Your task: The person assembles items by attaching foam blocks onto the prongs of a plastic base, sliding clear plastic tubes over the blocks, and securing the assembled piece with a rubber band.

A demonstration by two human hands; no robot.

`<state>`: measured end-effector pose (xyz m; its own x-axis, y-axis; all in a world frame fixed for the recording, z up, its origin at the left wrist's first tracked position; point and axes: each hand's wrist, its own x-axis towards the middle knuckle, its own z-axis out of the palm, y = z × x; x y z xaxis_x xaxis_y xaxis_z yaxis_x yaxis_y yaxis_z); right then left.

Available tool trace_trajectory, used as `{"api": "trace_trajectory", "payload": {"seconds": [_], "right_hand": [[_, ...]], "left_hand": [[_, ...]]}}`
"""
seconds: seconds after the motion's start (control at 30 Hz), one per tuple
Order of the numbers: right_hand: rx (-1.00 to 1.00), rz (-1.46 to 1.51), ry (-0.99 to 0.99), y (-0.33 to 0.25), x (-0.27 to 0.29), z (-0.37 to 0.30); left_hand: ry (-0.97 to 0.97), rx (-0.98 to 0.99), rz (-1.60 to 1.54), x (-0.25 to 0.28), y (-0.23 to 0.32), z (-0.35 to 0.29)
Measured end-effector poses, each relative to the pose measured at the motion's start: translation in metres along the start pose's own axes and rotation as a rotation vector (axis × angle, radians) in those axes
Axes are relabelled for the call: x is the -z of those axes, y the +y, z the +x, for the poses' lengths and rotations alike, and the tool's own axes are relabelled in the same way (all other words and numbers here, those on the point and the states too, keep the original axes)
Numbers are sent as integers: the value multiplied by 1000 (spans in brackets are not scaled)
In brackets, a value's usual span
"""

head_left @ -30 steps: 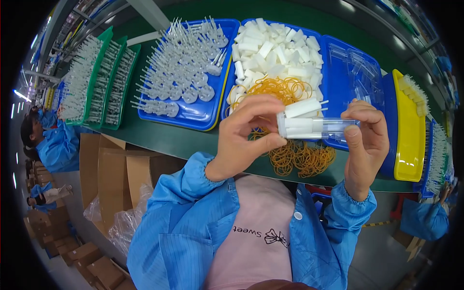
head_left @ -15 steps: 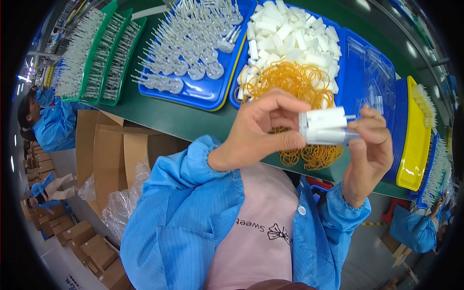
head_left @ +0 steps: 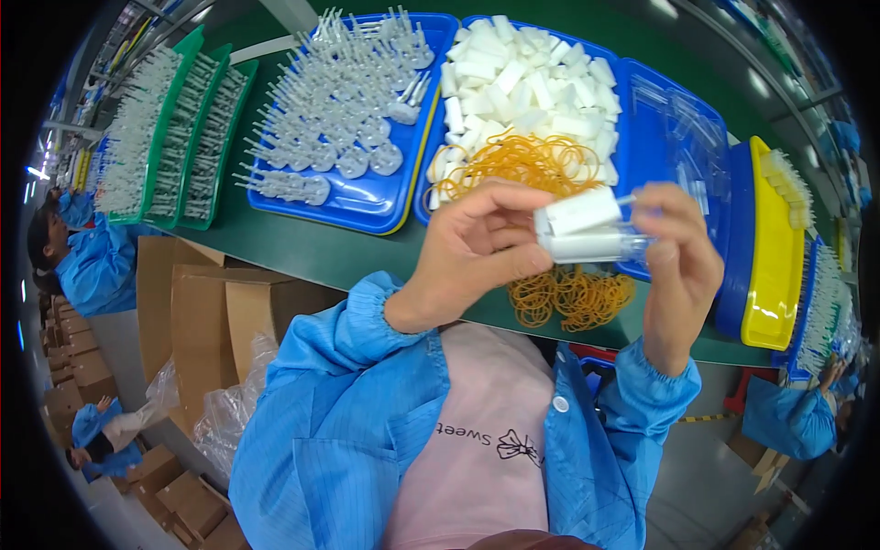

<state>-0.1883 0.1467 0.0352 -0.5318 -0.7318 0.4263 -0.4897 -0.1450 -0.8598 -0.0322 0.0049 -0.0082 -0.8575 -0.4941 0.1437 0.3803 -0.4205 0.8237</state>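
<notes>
Being clamped at its left end by the left grip (head_left: 467,257), a bundle of white pieces and clear plastic (head_left: 585,213) is held before orange bands (head_left: 570,300); whether it is also clamped by the blurred right grip (head_left: 680,257) cannot be told. Beyond, white blocks (head_left: 513,82) are heaped in a blue tray (head_left: 591,49).

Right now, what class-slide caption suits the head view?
Left hand holds white blocks with clear plastic, right hand at their far end, near orange rubber bands.

Blue jacket (head_left: 325,449), gathered cuffs (head_left: 380,301), pink bow-print shirt (head_left: 472,399)
</notes>
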Motion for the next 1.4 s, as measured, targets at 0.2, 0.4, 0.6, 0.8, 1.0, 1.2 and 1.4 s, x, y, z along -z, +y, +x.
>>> {"api": "trace_trajectory", "payload": {"seconds": [0.2,0.4,0.6,0.8,1.0,1.2,1.4], "right_hand": [[-148,-465,163,63,65,49],[-181,-1229,-215,110,79,33],[-95,-1300,-263,105,45,27],[-107,-1010,-344,107,49,21],[-196,-713,-426,94,52,21],[-351,-507,-372,80,57,27],[-275,179,213,49,47,21]], "left_hand": [[146,66,-112,9,11,2],[135,96,-112,8,13,2],[109,117,-91,6,10,3],[111,125,-86,6,12,2],[94,123,-92,8,10,1],[108,108,-77,7,10,-1],[66,17,8,8,3,-1]]}}
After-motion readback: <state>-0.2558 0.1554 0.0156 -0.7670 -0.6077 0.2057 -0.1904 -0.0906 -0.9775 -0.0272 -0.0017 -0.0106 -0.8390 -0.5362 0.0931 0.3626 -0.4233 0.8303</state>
